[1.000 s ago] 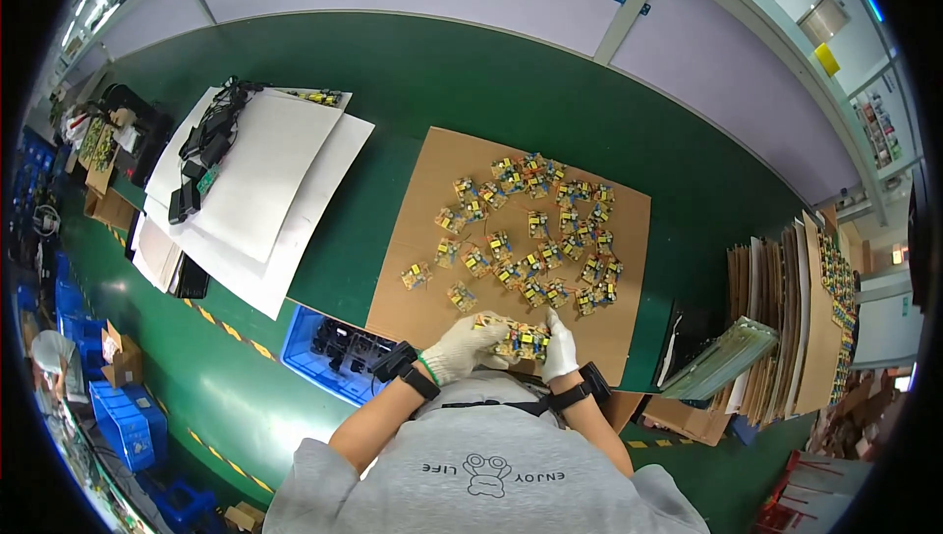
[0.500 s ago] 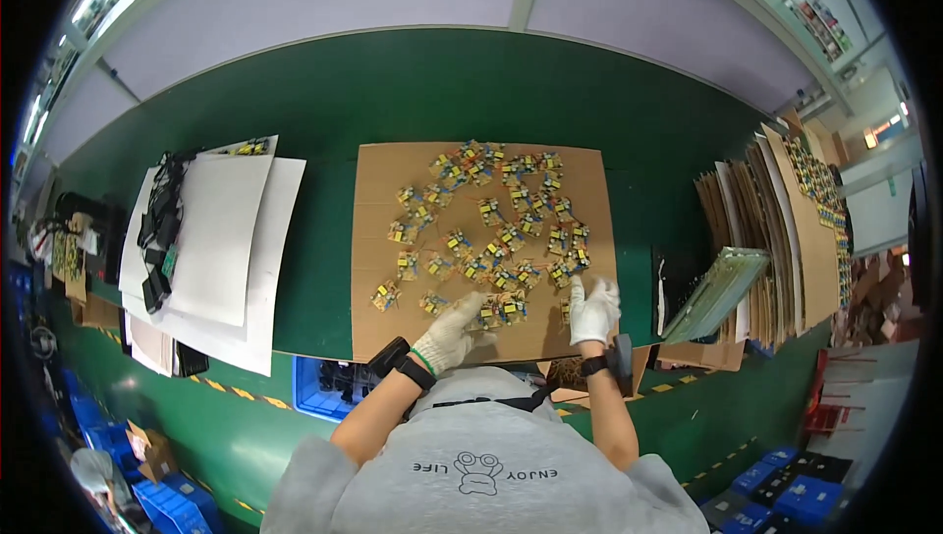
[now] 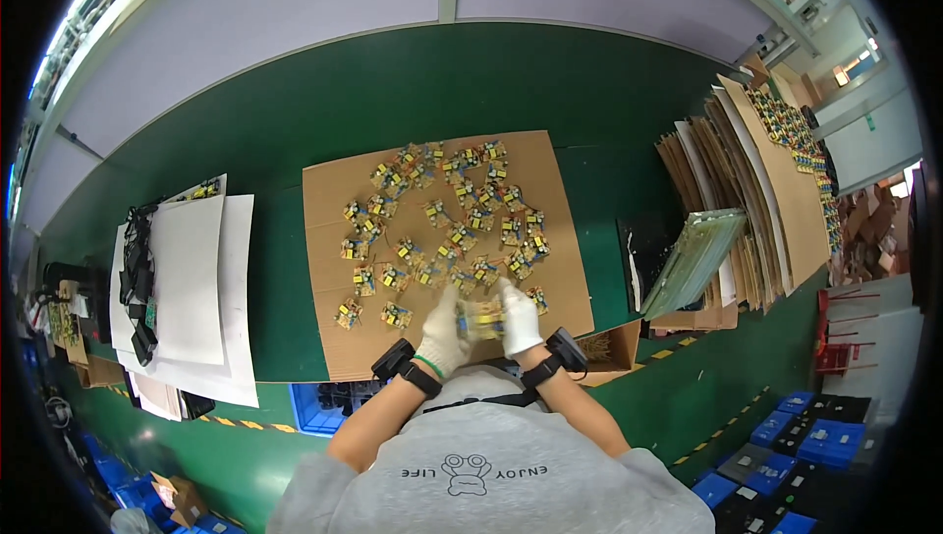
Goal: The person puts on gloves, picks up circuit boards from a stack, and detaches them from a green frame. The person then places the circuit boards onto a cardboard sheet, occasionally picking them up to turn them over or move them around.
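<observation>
Small circuit boards (image 3: 458, 236) with yellow and blue parts lie scattered over a flat cardboard sheet (image 3: 326, 224). At the sheet's near edge, my left hand (image 3: 444, 332), in a knitted white glove, closes on one side of a small group of boards (image 3: 481, 320). My right hand (image 3: 520, 321), gloved in white, grips the other side of the same group. The group is smeared by motion, and my fingers partly hide it. Dark devices are strapped round both wrists.
White sheets (image 3: 226, 279) with black cabled adapters (image 3: 140, 283) on top lie at left on the green table (image 3: 285, 170). Upright cardboard sheets (image 3: 707, 161) and a greenish translucent panel (image 3: 695, 264) stand at right. Below the front edge is a blue bin (image 3: 309, 411).
My right hand has come left from the sheet's right side to meet my left hand at the small group of boards. The whole view has shifted and turned slightly.
</observation>
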A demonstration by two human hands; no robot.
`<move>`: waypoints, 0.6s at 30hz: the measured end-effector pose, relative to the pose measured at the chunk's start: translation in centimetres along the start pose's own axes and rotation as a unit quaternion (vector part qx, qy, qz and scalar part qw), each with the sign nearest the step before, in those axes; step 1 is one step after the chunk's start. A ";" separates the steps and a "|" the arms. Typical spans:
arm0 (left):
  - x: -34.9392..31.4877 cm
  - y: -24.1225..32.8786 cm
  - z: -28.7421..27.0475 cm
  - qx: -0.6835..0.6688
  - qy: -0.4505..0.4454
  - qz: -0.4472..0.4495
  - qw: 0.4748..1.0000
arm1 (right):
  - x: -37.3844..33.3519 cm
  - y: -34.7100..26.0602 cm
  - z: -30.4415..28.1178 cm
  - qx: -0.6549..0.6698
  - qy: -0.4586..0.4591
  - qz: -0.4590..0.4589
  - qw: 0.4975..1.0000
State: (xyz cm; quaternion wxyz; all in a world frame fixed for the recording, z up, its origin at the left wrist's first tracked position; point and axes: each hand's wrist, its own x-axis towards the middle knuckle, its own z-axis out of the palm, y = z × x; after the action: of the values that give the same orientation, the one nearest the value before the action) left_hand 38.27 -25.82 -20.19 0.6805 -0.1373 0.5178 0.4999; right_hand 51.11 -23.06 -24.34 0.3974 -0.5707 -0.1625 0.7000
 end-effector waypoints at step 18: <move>-1.7 -0.5 0.6 0.566 0.051 0.510 0.646 | -2.1 -4.6 -0.7 -0.365 0.113 -0.339 0.860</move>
State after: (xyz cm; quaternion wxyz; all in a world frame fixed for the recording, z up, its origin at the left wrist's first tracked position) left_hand 39.11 -26.52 -18.66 0.2359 0.5350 0.7217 0.3704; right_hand 53.56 -21.86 -20.05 0.3894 -0.6597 -0.5436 0.3430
